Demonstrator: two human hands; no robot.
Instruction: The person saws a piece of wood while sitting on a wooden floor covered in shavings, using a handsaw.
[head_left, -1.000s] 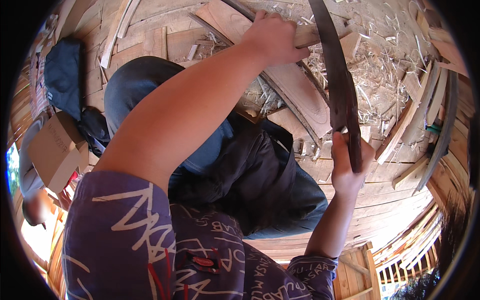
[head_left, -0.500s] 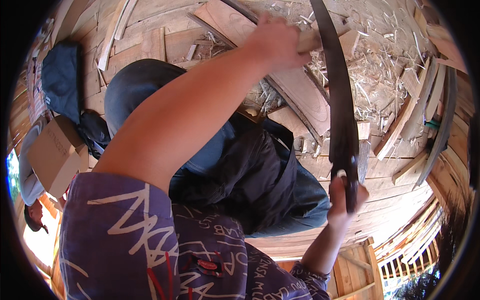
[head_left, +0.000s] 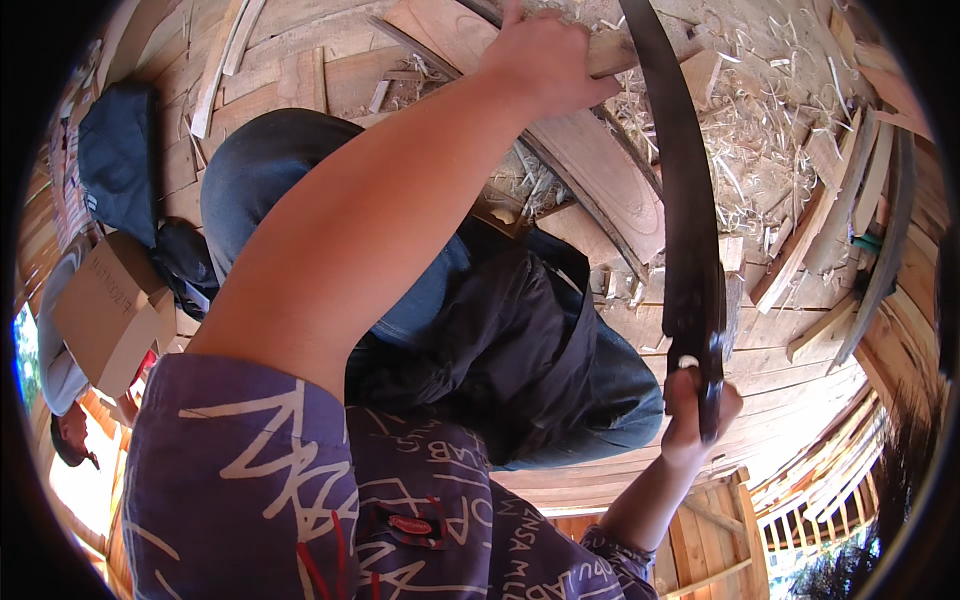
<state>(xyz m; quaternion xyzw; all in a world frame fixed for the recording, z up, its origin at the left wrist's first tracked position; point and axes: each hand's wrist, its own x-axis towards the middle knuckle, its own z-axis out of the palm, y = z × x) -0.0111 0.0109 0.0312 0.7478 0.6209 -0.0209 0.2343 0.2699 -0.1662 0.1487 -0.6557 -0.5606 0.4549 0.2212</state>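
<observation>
While the left hand (head_left: 545,55) clamps a wooden piece (head_left: 600,170) above wood shavings (head_left: 760,150), the right hand (head_left: 695,420) (fingers wrapped tight) grips a long dark blade (head_left: 680,200).

Counted: two hands, the left hand (head_left: 545,55) and the right hand (head_left: 695,420); one long dark curved blade (head_left: 680,200); one cardboard box (head_left: 105,310); one dark blue bag (head_left: 120,160); wood shavings (head_left: 770,130) too many to count.
</observation>
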